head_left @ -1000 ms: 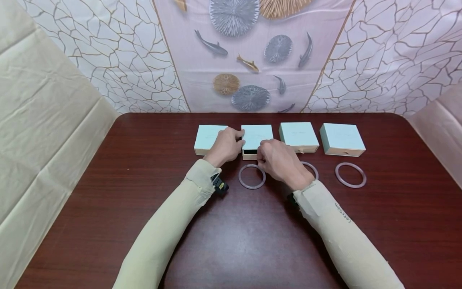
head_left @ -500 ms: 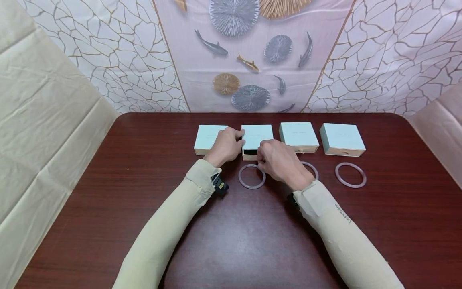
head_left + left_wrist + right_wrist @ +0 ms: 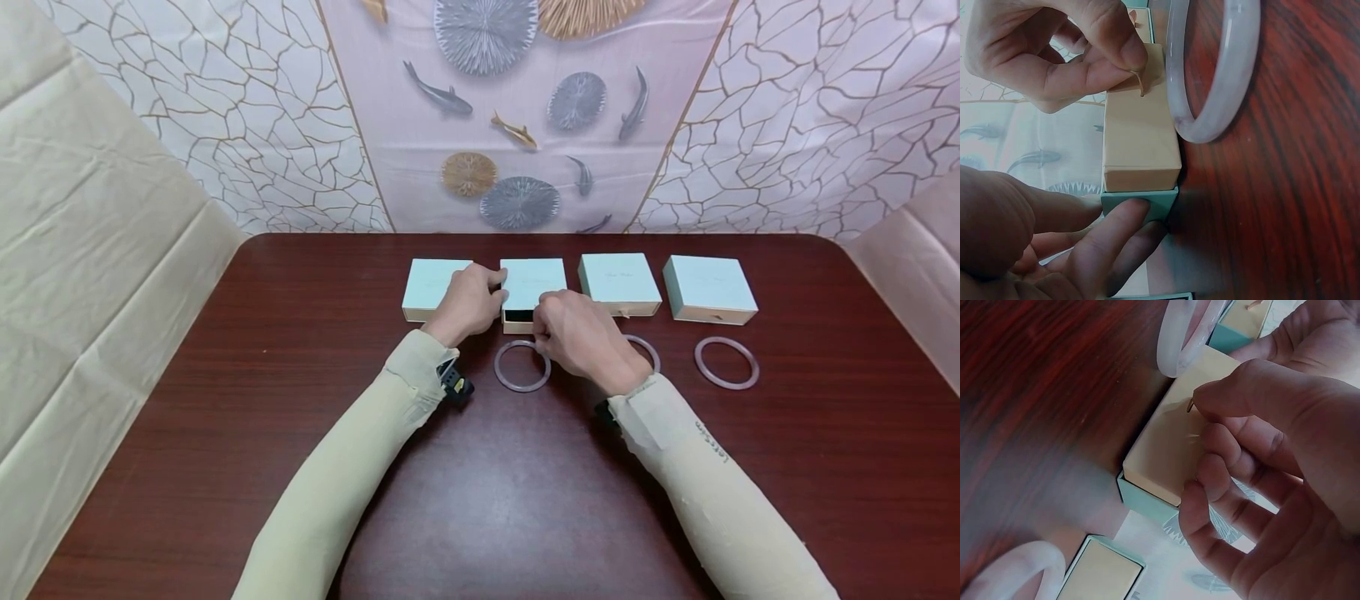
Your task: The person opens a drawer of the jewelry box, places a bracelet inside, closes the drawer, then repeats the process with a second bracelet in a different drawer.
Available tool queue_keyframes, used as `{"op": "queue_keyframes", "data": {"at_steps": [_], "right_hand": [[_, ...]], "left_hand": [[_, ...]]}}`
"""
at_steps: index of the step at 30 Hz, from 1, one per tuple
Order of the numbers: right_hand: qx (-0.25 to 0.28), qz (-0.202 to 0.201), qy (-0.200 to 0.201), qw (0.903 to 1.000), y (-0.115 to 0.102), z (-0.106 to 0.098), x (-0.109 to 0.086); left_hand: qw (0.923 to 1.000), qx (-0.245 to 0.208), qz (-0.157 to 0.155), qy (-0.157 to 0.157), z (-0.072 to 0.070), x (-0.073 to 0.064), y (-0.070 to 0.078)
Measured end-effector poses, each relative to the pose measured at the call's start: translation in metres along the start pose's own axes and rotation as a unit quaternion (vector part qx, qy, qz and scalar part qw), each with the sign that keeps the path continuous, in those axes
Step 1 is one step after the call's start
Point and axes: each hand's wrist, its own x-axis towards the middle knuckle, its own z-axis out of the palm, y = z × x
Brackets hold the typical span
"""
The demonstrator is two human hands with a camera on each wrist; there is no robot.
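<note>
Starting wide, with the printed backdrop [image 3: 525, 133] across twelve and the dark table [image 3: 517, 500] below. Now following the sleeves [image 3: 330, 475], reaching in from seven and five o'clock. On to the hands, scarcely shifted over the last second: left hand [image 3: 467, 304] gripping the nine o'clock end of the second box [image 3: 532, 279], thumb and fingers bent against it; right hand [image 3: 581, 333] at its front, thumb and forefinger in a firm pinch. Along the row, the first box [image 3: 431, 279] at eleven, partly behind the left hand, then the third box [image 3: 618, 279] at one and the fourth box [image 3: 711, 287] at two, both apparently closed. And look here, the drawer [image 3: 1138, 134] of the second box! Out a sliver further than half a second ago, showing a dark gap. Meaning, by the look of it, a slow pull under way, far from finished. Down to the rings: middle ring [image 3: 1241, 56] lying outside, just at six o'clock of the drawer; next ring [image 3: 656, 352] partly hidden behind the right hand; last ring [image 3: 731, 387] at six o'clock of the fourth box. Smallest of all, the tab [image 3: 1141, 84], caught in that right-hand pinch.
</note>
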Motion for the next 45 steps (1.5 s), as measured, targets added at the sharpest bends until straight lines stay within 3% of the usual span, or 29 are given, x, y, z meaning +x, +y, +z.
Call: {"op": "queue_keyframes", "data": {"at_steps": [45], "right_hand": [[0.002, 0.012, -0.015, 0.9998, -0.0025, -0.0019, -0.0026]], "left_hand": [[0.9999, 0.012, -0.012, 0.001, 0.0011, 0.0015, 0.0015]]}}
